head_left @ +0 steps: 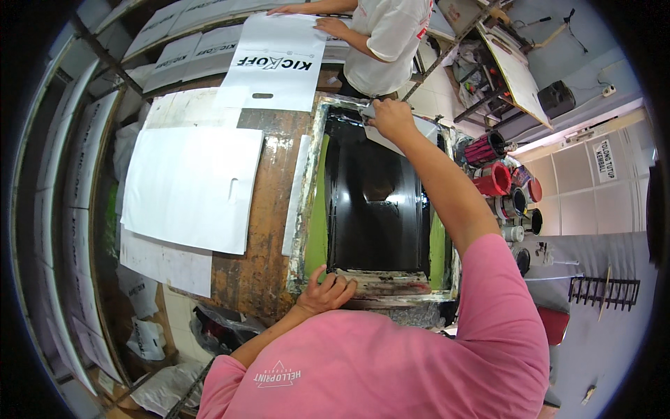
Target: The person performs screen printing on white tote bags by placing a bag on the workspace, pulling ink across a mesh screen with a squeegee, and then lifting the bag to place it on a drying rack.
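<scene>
A screen-printing frame with worn, ink-stained edges lies in front of me. Glossy black ink covers most of its mesh, with green strips along both sides. At the near left corner my left hand has its fingers curled over the frame's edge. My right arm reaches across to the far end. There my right hand is closed on the top of a pale, flat squeegee, which is tilted over the inked mesh and partly hidden by my forearm.
Left of the frame, white bag sheets lie on a stained wooden table. Across the table another person handles a printed white bag. Ink cans crowd the right side. Racks of printed bags line the left.
</scene>
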Action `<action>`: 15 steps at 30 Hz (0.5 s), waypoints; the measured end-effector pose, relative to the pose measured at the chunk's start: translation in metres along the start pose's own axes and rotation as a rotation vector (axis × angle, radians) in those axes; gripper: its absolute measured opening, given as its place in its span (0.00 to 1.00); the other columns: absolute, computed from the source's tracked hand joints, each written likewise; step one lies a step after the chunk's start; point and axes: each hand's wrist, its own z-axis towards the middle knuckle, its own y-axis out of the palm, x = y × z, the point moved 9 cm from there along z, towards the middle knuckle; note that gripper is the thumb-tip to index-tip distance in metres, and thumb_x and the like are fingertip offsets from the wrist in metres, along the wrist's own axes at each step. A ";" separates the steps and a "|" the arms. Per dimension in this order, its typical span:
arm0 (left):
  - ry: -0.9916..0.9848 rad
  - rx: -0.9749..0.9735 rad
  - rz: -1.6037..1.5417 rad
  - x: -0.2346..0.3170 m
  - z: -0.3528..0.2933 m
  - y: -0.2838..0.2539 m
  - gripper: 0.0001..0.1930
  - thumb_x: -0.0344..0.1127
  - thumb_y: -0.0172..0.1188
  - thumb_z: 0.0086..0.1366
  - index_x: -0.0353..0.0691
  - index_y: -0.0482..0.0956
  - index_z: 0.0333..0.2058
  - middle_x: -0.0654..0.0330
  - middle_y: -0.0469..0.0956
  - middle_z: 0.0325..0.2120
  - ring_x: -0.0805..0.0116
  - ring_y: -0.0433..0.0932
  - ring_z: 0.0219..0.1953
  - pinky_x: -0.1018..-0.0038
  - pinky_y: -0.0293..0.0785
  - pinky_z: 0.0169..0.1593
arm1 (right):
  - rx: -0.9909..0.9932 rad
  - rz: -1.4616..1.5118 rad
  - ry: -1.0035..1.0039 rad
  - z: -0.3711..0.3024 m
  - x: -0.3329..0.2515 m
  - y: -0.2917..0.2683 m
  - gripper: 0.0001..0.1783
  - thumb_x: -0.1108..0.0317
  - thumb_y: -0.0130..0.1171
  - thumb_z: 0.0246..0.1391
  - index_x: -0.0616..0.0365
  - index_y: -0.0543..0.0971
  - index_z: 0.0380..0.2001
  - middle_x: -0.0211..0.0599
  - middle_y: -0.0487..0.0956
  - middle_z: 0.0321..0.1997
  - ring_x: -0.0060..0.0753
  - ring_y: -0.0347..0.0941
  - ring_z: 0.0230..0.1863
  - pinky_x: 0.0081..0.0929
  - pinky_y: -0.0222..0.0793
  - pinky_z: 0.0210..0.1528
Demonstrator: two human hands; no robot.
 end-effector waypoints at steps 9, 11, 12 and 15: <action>0.009 0.027 -0.002 0.000 0.001 -0.002 0.12 0.39 0.63 0.65 0.53 0.80 0.47 0.68 0.72 0.34 0.71 0.76 0.39 0.51 0.66 0.66 | -0.088 -0.029 0.168 -0.040 0.073 0.022 0.25 0.47 0.73 0.51 0.57 0.84 0.40 0.46 0.87 0.36 0.48 0.86 0.41 0.45 0.80 0.42; -0.011 -0.004 -0.033 0.000 0.001 -0.001 0.13 0.40 0.64 0.65 0.52 0.80 0.48 0.67 0.73 0.35 0.70 0.76 0.39 0.51 0.66 0.65 | -0.111 -0.044 0.213 -0.054 0.091 0.025 0.25 0.46 0.74 0.50 0.58 0.85 0.39 0.47 0.87 0.36 0.48 0.86 0.41 0.44 0.80 0.43; -0.020 -0.019 -0.049 0.000 0.001 -0.001 0.13 0.40 0.64 0.65 0.52 0.80 0.48 0.67 0.73 0.35 0.70 0.76 0.40 0.50 0.66 0.65 | -0.121 -0.056 0.235 -0.062 0.100 0.026 0.25 0.46 0.74 0.50 0.58 0.85 0.39 0.47 0.87 0.37 0.48 0.86 0.42 0.44 0.80 0.43; -0.021 -0.069 -0.050 0.001 -0.003 0.004 0.15 0.40 0.64 0.64 0.51 0.81 0.49 0.66 0.73 0.35 0.68 0.77 0.40 0.49 0.66 0.65 | -0.083 -0.057 0.287 -0.088 0.123 0.021 0.17 0.54 0.68 0.54 0.55 0.87 0.39 0.43 0.88 0.39 0.46 0.87 0.43 0.43 0.81 0.43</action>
